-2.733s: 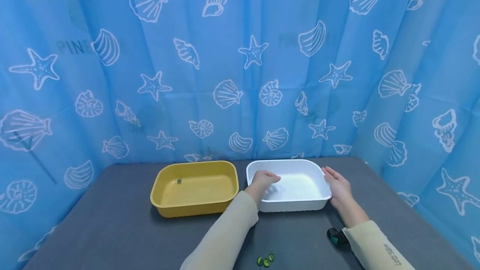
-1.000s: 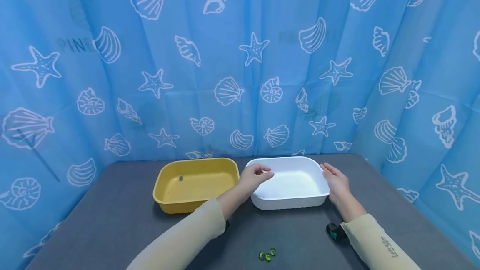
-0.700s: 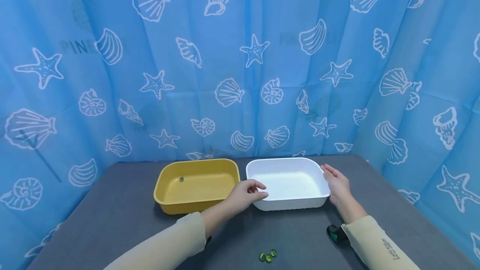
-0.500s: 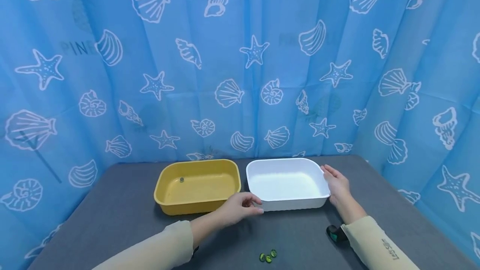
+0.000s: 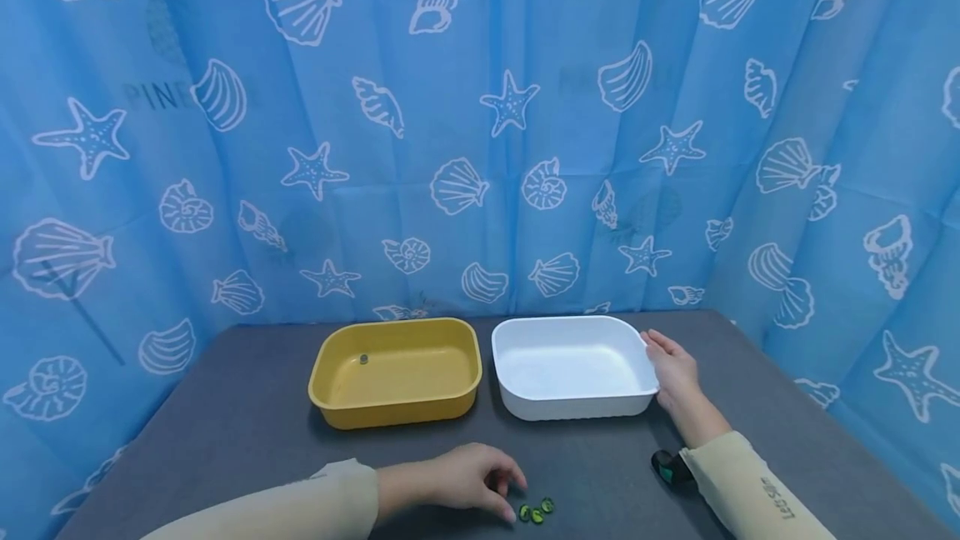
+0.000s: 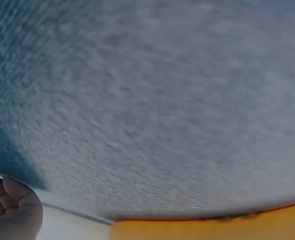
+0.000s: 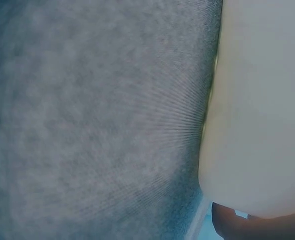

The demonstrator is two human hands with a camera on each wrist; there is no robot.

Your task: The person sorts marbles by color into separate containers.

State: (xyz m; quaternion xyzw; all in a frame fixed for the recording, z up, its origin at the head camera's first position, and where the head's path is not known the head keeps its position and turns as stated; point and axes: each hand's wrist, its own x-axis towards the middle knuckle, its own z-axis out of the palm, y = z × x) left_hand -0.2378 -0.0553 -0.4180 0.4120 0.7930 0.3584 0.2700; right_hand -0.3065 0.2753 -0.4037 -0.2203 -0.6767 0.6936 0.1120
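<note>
Three small glossy green marbles [image 5: 536,512] lie close together on the grey table near its front. My left hand [image 5: 472,477] hovers just left of them, thumb and fingers apart and loosely bent, with nothing seen between them. In the left wrist view only part of the left hand [image 6: 17,207] shows at the lower left corner. My right hand [image 5: 675,369] rests against the right outer wall of a white plastic tub [image 5: 577,408], its fingers fairly straight near the rim. The right wrist view shows some fingers [image 7: 232,225] beside the tub wall; the rest are hidden.
A yellow tub [image 5: 397,415] stands left of the white one, with a small grey round piece [image 5: 363,359] inside. A black strap-like object [image 5: 670,468] shows at the right wrist. Behind the grey table [image 5: 247,423] hangs a blue shell-print curtain [image 5: 420,148].
My left hand has come out from over the white tub and down toward the front, beside the green marbles. The right hand stays at the white tub's side.
</note>
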